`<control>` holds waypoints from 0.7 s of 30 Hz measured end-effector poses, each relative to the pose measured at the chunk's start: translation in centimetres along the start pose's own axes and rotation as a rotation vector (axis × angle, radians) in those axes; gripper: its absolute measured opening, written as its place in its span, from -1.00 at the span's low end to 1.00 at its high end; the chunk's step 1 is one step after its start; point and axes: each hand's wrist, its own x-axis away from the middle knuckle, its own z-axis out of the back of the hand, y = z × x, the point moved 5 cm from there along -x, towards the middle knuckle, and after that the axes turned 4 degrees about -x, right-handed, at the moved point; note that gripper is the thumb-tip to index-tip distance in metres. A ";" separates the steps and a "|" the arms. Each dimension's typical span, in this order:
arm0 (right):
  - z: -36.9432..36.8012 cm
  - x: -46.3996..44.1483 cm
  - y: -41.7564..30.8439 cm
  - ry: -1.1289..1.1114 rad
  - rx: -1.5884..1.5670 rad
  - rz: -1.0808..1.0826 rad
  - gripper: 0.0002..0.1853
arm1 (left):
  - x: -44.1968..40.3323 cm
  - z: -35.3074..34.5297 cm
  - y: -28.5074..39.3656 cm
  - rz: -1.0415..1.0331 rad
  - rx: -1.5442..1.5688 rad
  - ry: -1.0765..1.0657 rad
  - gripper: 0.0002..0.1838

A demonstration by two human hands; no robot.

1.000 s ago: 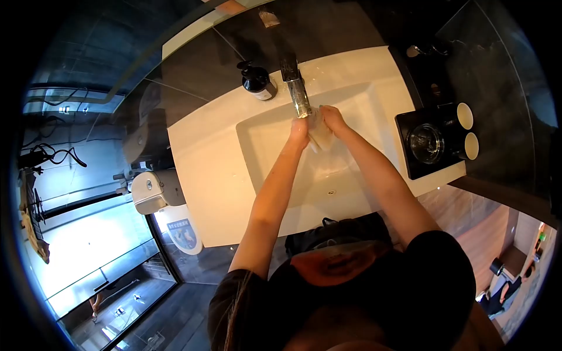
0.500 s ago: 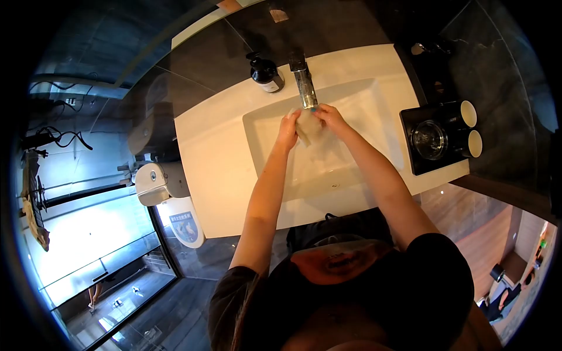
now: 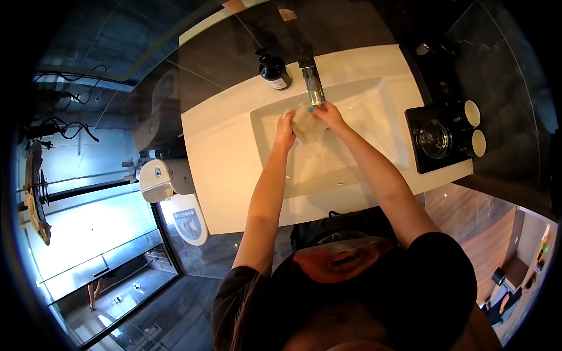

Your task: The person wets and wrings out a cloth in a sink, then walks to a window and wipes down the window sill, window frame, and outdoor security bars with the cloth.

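Observation:
A pale, wet-looking cloth point(image 3: 305, 124) hangs bunched between my hands, below the spout of the faucet point(image 3: 314, 86) and over the white sink point(image 3: 374, 117). My left hand point(image 3: 285, 131) is closed on its left side. On the other side, my right hand point(image 3: 329, 115) pinches the cloth's upper edge close to the spout. A small blue spot shows at the right fingertips; I cannot make out whether it is a nail or an object. Whether water is running is hard to tell.
A dark pump bottle point(image 3: 274, 71) stands left of the faucet on the white counter point(image 3: 216, 146). At the right end, a black tray point(image 3: 418, 158) holds a glass dish point(image 3: 434, 142) and two cups point(image 3: 472, 113). A toilet point(image 3: 188, 219) stands to the left, beyond the counter.
The cloth is spread wider and more rumpled between the hands; before, it hung narrower. My hands are slightly farther apart. The whole view has shifted a little.

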 end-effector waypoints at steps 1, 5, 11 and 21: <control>0.0 0.3 -0.5 -0.001 0.052 -0.011 -0.76 | -0.1 -0.1 -0.1 0.007 -0.014 -0.001 -0.74; 1.1 0.5 -1.6 -0.054 0.147 0.019 -0.81 | -0.4 -0.2 -0.3 0.024 -0.077 0.015 -0.74; 3.7 -0.2 -0.2 -0.120 0.326 -0.037 -0.81 | -0.9 -2.2 0.3 0.040 -0.331 -0.085 -0.67; 4.2 0.8 -3.6 0.059 0.381 0.299 -0.87 | -2.9 -2.7 -0.7 0.079 -0.677 -0.132 -0.88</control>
